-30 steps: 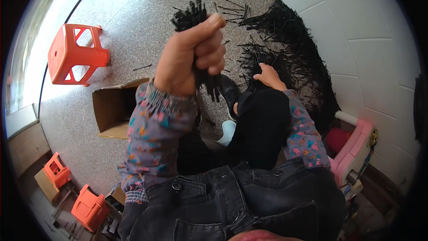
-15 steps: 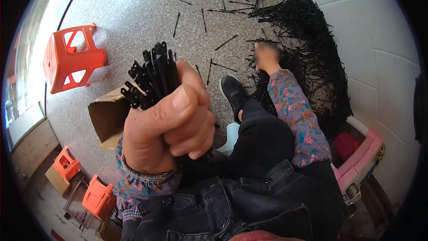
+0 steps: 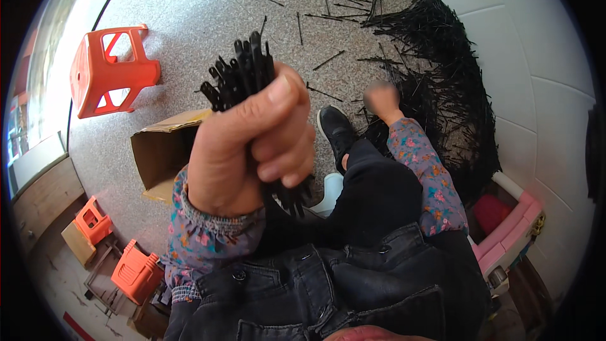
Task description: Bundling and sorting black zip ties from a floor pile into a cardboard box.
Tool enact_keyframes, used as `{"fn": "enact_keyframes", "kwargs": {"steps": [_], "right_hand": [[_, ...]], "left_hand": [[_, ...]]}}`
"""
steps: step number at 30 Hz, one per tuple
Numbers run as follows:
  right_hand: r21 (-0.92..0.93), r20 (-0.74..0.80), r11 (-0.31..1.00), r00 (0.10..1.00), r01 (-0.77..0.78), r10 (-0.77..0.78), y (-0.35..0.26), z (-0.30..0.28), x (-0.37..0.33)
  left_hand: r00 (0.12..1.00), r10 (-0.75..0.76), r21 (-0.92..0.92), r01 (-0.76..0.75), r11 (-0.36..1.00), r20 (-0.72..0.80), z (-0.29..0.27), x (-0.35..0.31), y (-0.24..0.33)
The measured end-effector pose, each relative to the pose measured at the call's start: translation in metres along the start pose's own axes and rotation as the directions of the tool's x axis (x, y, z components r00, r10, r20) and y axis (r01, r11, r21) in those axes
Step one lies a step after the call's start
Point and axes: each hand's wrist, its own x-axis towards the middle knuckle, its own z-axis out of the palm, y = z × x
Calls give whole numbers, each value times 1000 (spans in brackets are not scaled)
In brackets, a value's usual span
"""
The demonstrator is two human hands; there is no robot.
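Left hand (image 3: 249,151) fists a bundle of thin black plastic strips (image 3: 243,79); loose outer strips could slip; the blurred right hand (image 3: 382,98), probably open, nears the black heap (image 3: 451,88) upper right

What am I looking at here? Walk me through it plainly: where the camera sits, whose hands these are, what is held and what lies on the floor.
The picture comes from a wide fisheye camera worn on a person's head, looking down, so straight edges bend near the rim. The left hand is raised close to the lens, fist closed around a bundle of thin black strips. The right hand, blurred, reaches down to the big heap of black strips by the tiled wall. Loose strips are scattered over the speckled floor. Also there: an open cardboard box, an orange stool, and the person's black shoe.
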Motion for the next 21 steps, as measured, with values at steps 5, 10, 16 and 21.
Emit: {"fn": "enact_keyframes", "kwargs": {"steps": [5,10,16,21], "right_hand": [[202,-213,978,973,-49,93,19,-36,-19],[628,-282,743,823,-230,493,32,-91,-50],[695,-220,572,628,-436,746,75,-109,-114],[803,-174,467,604,-370,778,98,-131,-137]], "left_hand": [[993,117,-94,-119,988,-17,-10,-7,20],[931,361,-83,-364,928,-46,-49,-52,61],[647,619,534,-363,764,-445,-147,-136,68],[642,405,560,47,827,-651,-229,-172,43]]}}
